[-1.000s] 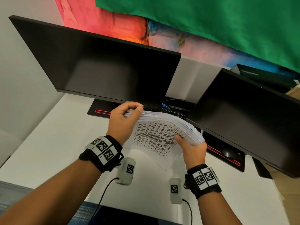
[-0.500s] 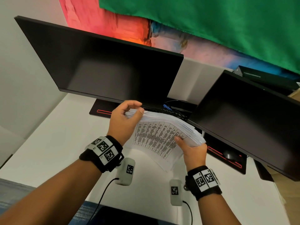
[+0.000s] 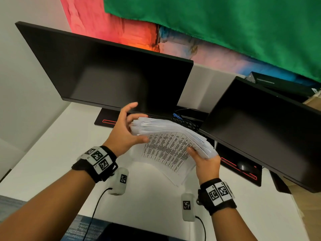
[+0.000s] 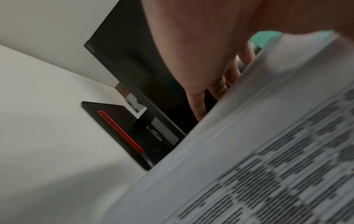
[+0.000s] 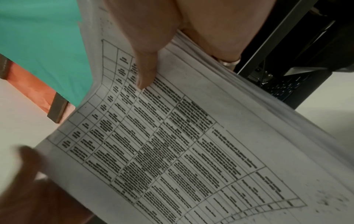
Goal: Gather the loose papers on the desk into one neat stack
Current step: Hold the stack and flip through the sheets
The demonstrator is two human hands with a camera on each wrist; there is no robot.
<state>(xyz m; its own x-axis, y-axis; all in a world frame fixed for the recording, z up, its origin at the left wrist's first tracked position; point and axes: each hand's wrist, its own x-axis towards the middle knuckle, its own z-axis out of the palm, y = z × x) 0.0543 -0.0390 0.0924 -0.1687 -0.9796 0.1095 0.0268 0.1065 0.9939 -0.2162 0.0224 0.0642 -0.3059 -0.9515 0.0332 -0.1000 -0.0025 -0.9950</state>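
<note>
A thick stack of papers [image 3: 166,146] with a printed table on its front sheet hangs tilted above the white desk [image 3: 52,153], its edges fanned and uneven. My right hand [image 3: 206,162] grips the stack's right end, the thumb [image 5: 145,68] pressed on the printed face and the fingers behind. At the stack's left edge my left hand [image 3: 126,131] is spread: index finger raised, thumb lying on the front sheet, straight fingers [image 4: 197,106] behind the sheets [image 4: 268,151]. The back of the stack is hidden.
Two dark monitors stand close behind the hands, one left [image 3: 111,72] and one right [image 3: 260,129]. A keyboard [image 3: 187,123] lies under them, and a mouse [image 3: 243,166] sits on a black red-striped mat [image 3: 250,178] at right.
My left hand has let go of the stack's top left corner and spread its fingers. The right hand keeps its grip, and the stack has barely moved.
</note>
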